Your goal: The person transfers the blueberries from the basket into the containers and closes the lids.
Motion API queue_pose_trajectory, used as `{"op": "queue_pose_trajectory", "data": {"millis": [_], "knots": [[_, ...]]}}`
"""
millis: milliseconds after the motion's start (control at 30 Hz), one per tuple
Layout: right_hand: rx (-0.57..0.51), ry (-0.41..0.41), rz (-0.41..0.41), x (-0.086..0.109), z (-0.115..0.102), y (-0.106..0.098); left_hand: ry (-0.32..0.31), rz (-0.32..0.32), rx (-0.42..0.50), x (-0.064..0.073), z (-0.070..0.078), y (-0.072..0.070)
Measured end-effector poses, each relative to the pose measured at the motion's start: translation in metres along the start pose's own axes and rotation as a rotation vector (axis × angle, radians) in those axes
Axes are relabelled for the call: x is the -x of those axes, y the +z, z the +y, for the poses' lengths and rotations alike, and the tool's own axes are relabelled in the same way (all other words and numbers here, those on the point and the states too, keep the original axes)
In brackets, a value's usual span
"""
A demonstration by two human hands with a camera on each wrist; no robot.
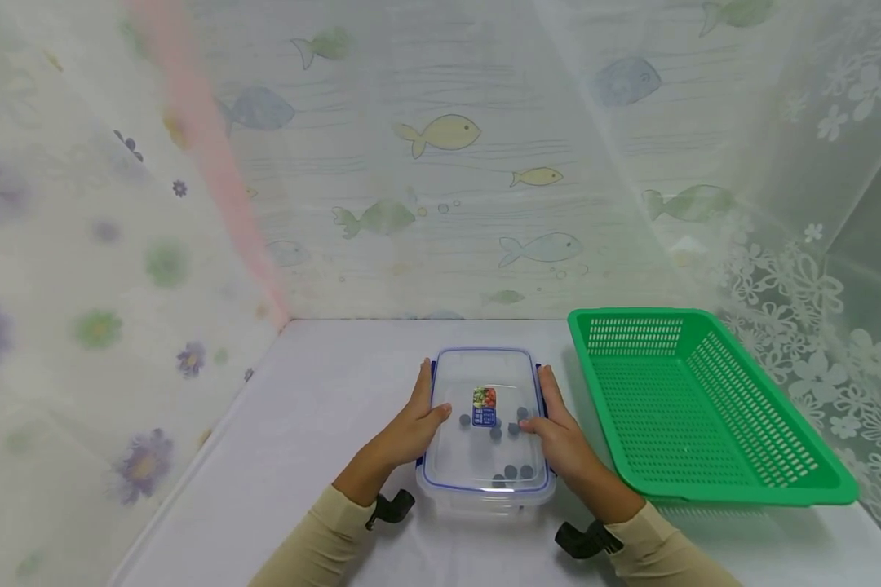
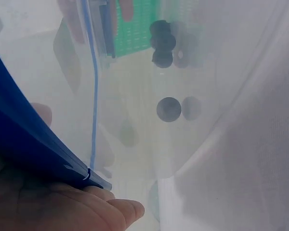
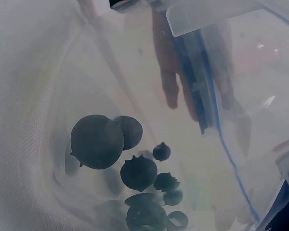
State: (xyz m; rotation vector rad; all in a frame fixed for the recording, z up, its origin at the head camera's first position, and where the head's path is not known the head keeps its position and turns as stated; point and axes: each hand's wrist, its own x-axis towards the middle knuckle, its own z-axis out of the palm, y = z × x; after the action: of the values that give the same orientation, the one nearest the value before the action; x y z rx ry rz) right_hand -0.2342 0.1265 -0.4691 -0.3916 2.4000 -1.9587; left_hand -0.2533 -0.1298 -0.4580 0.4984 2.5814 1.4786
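A clear plastic food container [image 1: 477, 489] with a blue-edged lid [image 1: 484, 367] is in front of me in the head view. Several blueberries [image 1: 511, 471] lie inside it, seen through the plastic; the right wrist view shows their crowned ends on the larger blueberries [image 3: 138, 172]. My left hand [image 1: 411, 428] grips the container's left side, thumb over the lid and fingers along the edge. On the opposite side, my right hand [image 1: 567, 440] holds it the same way. A blue side latch [image 2: 33, 130] stands out beside the left palm in the left wrist view.
A green perforated plastic basket [image 1: 705, 408] stands to the right of the container. Everything is on a white-covered table [image 1: 301, 505]. A printed fish curtain [image 1: 440, 204] hangs behind, with flowered sheets at both sides. A coloured label [image 1: 484, 408] is on the lid.
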Motion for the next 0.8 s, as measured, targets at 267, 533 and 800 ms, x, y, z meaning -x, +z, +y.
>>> {"op": "queue_pose_trajectory", "data": {"millis": [267, 533, 800], "knots": [[0.055, 0.036, 0.015, 0.0, -0.001, 0.003, -0.008, -0.019, 0.0, 0.0, -0.001, 0.0], [0.116, 0.09, 0.041, 0.0, -0.009, 0.006, -0.026, 0.003, -0.016, 0.001, 0.001, -0.001], [0.38, -0.006, 0.072, 0.023, -0.048, -0.003, -0.023, 0.023, -0.256, 0.009, 0.015, -0.021]]}}
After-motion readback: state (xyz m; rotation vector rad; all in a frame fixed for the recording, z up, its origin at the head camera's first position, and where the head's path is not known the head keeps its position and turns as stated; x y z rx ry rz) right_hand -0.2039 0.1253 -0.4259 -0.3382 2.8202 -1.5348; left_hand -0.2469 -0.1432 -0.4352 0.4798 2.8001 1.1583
